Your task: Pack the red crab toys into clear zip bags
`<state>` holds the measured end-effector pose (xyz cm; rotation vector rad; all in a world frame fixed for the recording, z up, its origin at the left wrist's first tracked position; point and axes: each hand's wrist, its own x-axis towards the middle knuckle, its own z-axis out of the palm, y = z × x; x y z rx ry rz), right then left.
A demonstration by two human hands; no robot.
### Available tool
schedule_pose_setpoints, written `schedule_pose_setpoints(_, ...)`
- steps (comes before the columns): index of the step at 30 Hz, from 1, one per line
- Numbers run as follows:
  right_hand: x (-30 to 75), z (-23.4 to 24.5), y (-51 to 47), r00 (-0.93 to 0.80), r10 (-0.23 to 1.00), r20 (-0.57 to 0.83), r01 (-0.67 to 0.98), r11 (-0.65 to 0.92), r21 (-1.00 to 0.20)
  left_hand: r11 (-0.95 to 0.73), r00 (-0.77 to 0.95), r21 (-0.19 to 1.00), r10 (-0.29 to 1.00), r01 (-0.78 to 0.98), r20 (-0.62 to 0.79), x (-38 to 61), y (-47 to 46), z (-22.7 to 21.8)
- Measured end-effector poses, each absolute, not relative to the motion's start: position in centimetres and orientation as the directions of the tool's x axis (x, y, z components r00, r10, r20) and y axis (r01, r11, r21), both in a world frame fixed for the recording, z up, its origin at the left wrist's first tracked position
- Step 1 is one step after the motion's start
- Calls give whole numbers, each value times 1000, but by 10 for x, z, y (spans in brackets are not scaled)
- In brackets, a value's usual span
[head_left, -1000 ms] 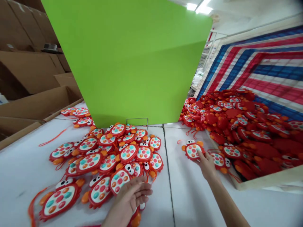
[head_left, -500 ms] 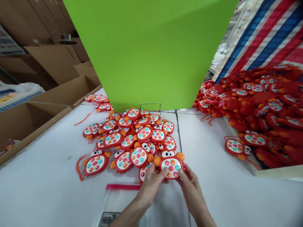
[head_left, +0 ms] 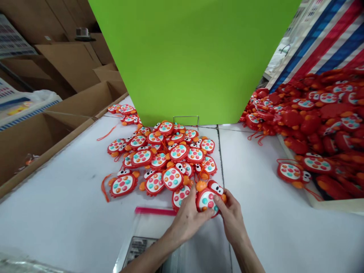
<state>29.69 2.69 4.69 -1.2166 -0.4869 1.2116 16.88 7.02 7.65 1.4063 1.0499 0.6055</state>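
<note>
1. Now we grip one crab toy point(head_left: 207, 197) in both hands; the left hand point(head_left: 187, 218) curls over its near edge, and the right hand point(head_left: 231, 216) pinches its right side;
2. since a moment ago it has tilted, its eyes swinging rightward, so the work has passed from fetching to handling;
3. it sits near the bench point(head_left: 57, 212) front edge, just beyond the zip bag point(head_left: 155, 231), beside the toy pile point(head_left: 167, 155).

One left hand point(head_left: 189, 218) and one right hand point(head_left: 231, 216), with one crab toy point(head_left: 207, 199) gripped between them. Roughly two dozen more of the same in the loose pile point(head_left: 167, 159), too overlapped for an exact count. Far more in the heap point(head_left: 315, 110) at right, beyond counting. One zip bag point(head_left: 153, 235), one green panel point(head_left: 193, 57), one wire stand point(head_left: 186, 118), at least three cardboard boxes point(head_left: 71, 64)
</note>
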Motion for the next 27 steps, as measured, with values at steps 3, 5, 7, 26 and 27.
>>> schedule_pose_setpoints(3, 299, 43, 26, 323, 898, -299, -426, -144, -893, 138, 470, 966, 853, 217, -227, 164, 72, 79)
schedule_pose_setpoints(5, 299, 42, 25, 321, 898, -302, -409, -156, -899, 163, 431, 965, 870, 204, -238, 162, 71, 77)
schedule_pose_setpoints(7, 295, 44, 24, 344, 895, -283, -379, -144, -914, 216, 381, 960, 885, 176, -269, 161, 70, 74)
schedule_pose_setpoints(26, 568, 16, 39, 699, 623, 350, 697, -487, -526, 397, 76, 662, 886, -636, -458, 131, 186, 93)
schedule_pose_setpoints(27, 576, 17, 41, 691, 634, 347, 709, -501, -496, 438, 105, 644, 867, -627, -488, 129, 186, 91)
